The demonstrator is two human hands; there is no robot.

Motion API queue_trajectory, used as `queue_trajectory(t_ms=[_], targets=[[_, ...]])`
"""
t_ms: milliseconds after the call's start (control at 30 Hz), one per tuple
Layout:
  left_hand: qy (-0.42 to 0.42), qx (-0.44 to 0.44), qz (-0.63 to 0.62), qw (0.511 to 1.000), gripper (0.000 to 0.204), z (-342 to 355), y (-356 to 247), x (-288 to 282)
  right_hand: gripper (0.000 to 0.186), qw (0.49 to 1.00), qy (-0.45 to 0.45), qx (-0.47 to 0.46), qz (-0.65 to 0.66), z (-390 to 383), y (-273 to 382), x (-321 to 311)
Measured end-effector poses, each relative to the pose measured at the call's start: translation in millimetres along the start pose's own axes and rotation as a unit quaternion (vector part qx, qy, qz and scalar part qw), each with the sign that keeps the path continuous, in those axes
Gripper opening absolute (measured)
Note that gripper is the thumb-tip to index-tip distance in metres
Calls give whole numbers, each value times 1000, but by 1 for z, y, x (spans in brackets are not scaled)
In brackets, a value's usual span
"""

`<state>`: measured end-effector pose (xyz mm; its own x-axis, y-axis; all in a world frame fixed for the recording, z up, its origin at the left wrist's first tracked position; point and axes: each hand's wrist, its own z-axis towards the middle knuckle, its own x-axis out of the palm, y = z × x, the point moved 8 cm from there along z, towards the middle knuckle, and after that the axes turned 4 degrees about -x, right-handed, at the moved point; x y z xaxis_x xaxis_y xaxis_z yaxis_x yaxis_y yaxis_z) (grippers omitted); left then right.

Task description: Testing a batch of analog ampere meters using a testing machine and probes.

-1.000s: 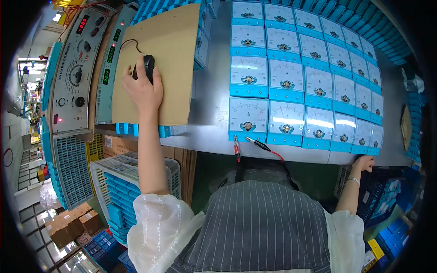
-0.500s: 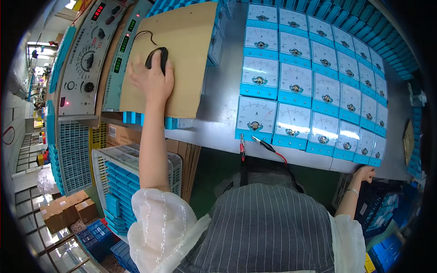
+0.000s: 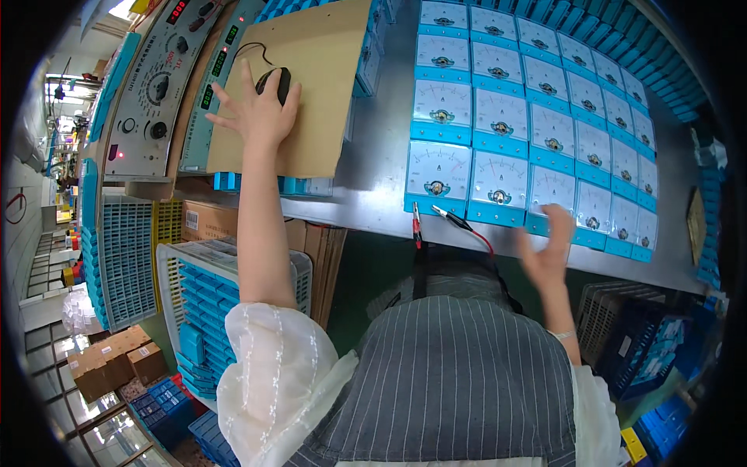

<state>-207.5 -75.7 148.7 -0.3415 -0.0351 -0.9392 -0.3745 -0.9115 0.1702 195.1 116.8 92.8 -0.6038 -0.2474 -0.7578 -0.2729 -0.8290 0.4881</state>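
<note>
My left hand (image 3: 267, 117) is at a black computer mouse (image 3: 282, 84) on a sheet of brown cardboard (image 3: 319, 86). Its fingers are spread wide, one lying over the mouse, the thumb along its near side. My right hand (image 3: 547, 249) hovers at the table's front edge, fingers apart and holding nothing, close to the front row of blue-and-white panel meters (image 3: 552, 194). Several rows of these ammeters lie face up. A red clip lead (image 3: 417, 226) and a black clip lead (image 3: 453, 219) reach the lower edges of the two leftmost front meters.
Test instruments with knobs (image 3: 144, 101) and green digital displays (image 3: 220, 64) stand at the left. Below them is a white crate (image 3: 167, 272) of blue cases. A dark blue basket (image 3: 634, 350) sits at the lower right. Stacked blue cases (image 3: 615, 31) line the back.
My right hand has come up and left from the basket side to the front row of meters. The left hand's fingers have spread out at the mouse. The view has shifted slightly.
</note>
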Motion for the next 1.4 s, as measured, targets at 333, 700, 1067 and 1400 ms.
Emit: queue_trajectory(t_ms=[333, 700, 1067, 1400], targets=[[-130, 76, -301, 942, 39, -81, -34, -79, 31, 977, 193, -37, -78, 15, 70, 99], [160, -66, -474, 863, 24, -250, -101, 28, 14, 980, 188, -27, -61, 8, 82, 118], [96, -73, -441, 889, 15, -239, -106, 20, 14, 983, 166, -74, -38, 7, 83, 118], [6, 198, -433, 879, 11, -233, -153, -36, 10, 998, 48, -25, 40, 6, 38, 21]])
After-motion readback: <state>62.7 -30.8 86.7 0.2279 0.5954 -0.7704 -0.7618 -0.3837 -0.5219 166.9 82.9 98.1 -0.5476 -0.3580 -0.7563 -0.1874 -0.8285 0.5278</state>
